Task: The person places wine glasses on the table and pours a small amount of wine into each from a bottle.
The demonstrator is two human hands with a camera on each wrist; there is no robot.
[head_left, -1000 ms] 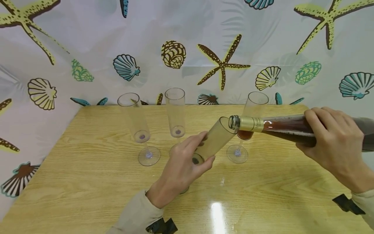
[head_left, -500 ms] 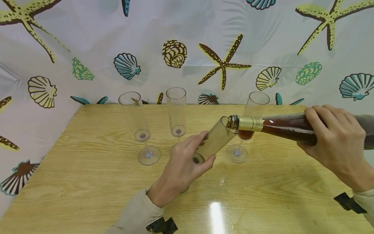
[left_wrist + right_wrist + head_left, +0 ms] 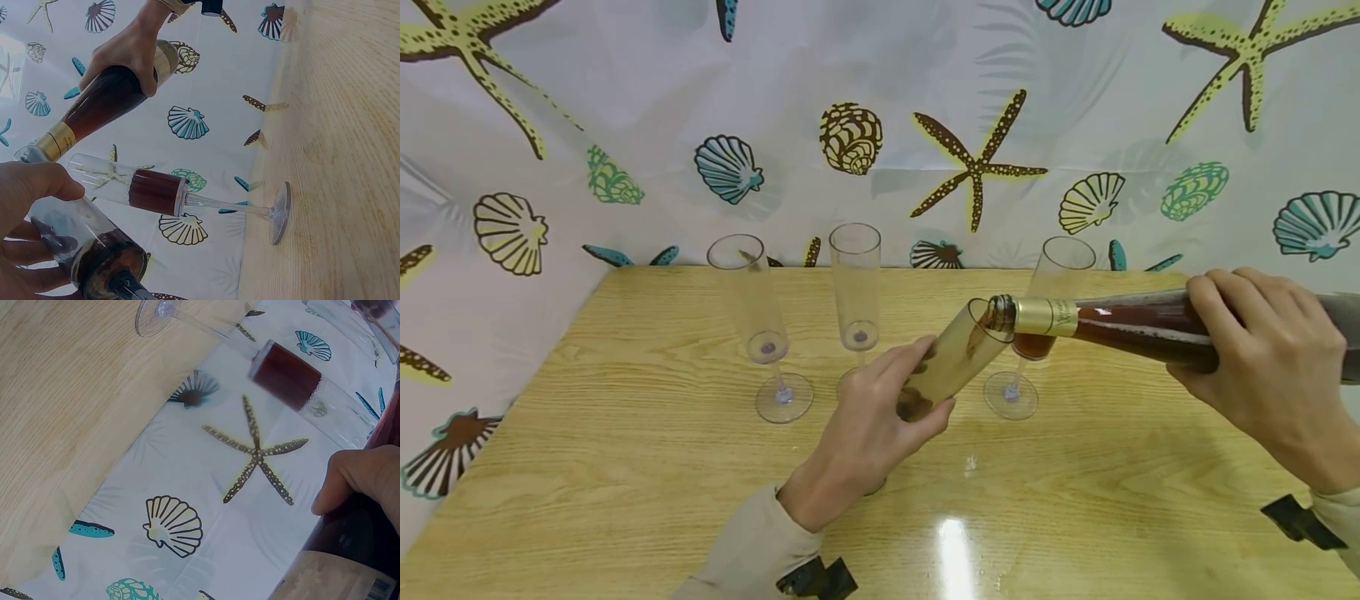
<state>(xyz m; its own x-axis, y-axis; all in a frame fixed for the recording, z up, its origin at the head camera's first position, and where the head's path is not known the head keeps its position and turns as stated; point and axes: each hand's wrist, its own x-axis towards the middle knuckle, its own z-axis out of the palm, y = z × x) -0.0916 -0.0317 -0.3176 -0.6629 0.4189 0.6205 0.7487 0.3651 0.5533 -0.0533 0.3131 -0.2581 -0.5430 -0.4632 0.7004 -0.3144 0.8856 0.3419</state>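
Observation:
My left hand grips a champagne flute by its bowl, tilted up to the right. A wine bottle with a gold neck band lies almost level in my right hand, its mouth inside the flute's rim. Dark red liquid runs down the inner wall and gathers at the bowl's bottom, as the left wrist view also shows. Behind the bottle neck stands another flute, upright and partly filled with red liquid. My left hand hides the held flute's stem.
Two flutes without liquid, a left one and a middle one, stand upright at the back left of the wooden table. A white curtain printed with shells and starfish hangs behind the table's far edge.
The bottle's mouth has moved slightly further into the tilted flute. Red liquid has begun to flow into it and now colours its bottom. Both hands keep their holds.

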